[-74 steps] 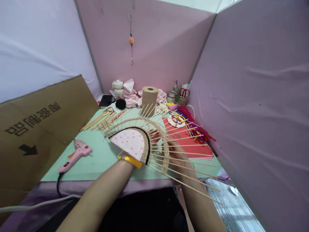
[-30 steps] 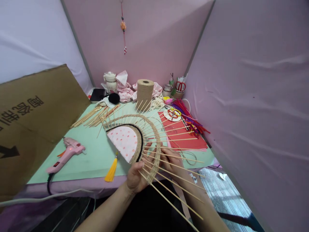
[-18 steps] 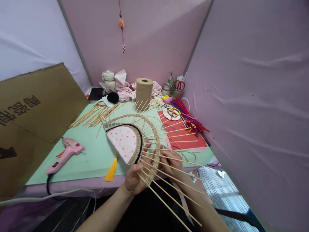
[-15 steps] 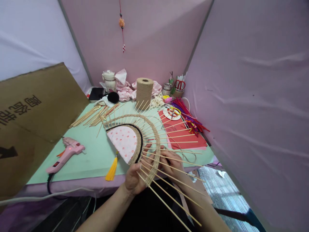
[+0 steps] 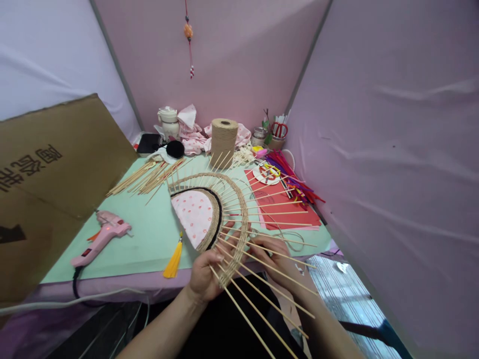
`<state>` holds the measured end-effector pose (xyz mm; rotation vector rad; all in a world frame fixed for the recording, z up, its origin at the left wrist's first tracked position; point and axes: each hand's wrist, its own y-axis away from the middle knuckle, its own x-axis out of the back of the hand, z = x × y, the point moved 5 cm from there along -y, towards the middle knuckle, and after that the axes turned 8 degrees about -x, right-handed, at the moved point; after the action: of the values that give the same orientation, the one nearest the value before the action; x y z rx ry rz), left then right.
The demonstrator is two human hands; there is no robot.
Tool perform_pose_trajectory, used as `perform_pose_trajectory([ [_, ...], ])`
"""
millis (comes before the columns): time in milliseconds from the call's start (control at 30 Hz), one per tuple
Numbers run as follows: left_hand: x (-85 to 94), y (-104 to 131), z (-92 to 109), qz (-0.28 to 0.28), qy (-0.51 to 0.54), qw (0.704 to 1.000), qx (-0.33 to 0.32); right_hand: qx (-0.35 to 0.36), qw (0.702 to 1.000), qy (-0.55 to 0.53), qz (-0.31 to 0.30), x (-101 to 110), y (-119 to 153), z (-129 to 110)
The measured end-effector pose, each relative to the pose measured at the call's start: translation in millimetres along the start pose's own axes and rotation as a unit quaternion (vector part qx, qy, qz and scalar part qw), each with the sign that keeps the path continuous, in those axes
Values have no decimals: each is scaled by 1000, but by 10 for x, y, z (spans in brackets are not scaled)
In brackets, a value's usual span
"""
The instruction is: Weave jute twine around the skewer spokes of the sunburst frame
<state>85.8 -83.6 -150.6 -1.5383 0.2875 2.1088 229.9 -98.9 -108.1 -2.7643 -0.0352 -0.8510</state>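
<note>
A half-round fan point(image 5: 192, 217) of thin bamboo sticks is tilted over the table's front edge. Its centre is pink dotted cloth, bordered by a black band and twine, and a wider woven twine band point(image 5: 243, 209) crosses the spread sticks. My left hand point(image 5: 205, 274) grips the fan's lower edge, thumb in front and fingers behind the sticks. At the outer side of the woven band, my right hand point(image 5: 271, 252) is closed in a pinch among the sticks. Loose twine point(image 5: 297, 239) trails from there onto the table; the fingertips are partly hidden.
A pink glue gun point(image 5: 103, 237) and a yellow tassel point(image 5: 174, 259) lie to the left. Loose sticks point(image 5: 157, 177), a twine roll point(image 5: 223, 142), red sheets point(image 5: 290, 214) and pipe cleaners point(image 5: 299, 182) lie farther back. A cardboard sheet point(image 5: 60, 194) stands at left.
The fan has turned slightly, its upper left end shifting right and its lower end shifting left. My right hand has moved slightly along the outer band.
</note>
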Motion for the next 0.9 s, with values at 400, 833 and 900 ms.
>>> perform_pose_trajectory([
  [400, -12, 17, 86, -6, 33, 999, -11, -94, 995, 19, 25, 848, 124, 305],
  [833, 36, 17, 133, 3, 27, 999, -18, -37, 977, -10, 210, 1058, 404, -235],
  [900, 26, 11, 131, 7, 26, 999, -18, 11, 972, 25, 233, 1043, 480, -328],
])
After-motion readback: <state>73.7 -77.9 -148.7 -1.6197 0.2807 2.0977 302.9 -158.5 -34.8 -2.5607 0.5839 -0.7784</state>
